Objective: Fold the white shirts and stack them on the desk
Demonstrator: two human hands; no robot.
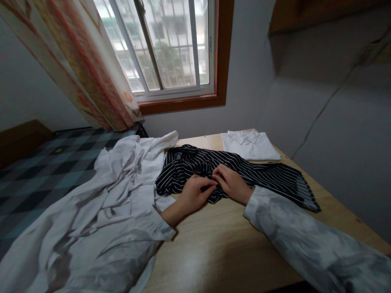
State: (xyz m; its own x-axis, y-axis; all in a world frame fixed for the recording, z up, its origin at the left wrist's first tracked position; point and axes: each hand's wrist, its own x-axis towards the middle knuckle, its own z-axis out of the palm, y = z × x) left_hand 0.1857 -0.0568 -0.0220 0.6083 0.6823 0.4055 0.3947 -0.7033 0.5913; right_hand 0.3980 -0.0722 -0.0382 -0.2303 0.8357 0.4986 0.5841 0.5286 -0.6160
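Observation:
A black shirt with white stripes [183,162] lies crumpled across the wooden table, one sleeve stretched out to the right. Over its near edge, my left hand [197,193] pinches the striped cloth between thumb and fingers. Close beside it, my right hand [232,183] also has its fingers pinched on the same part of the shirt. The fingertips of both hands nearly meet, and the small bit of cloth between them is mostly hidden.
At the table's [189,252] far right corner sits a folded white collared shirt [247,144]. Heaped white cloth [122,183] covers the left side. Beyond it is a bed with a checked cover [39,179]. A window [168,49] and a patterned curtain [91,69] are behind.

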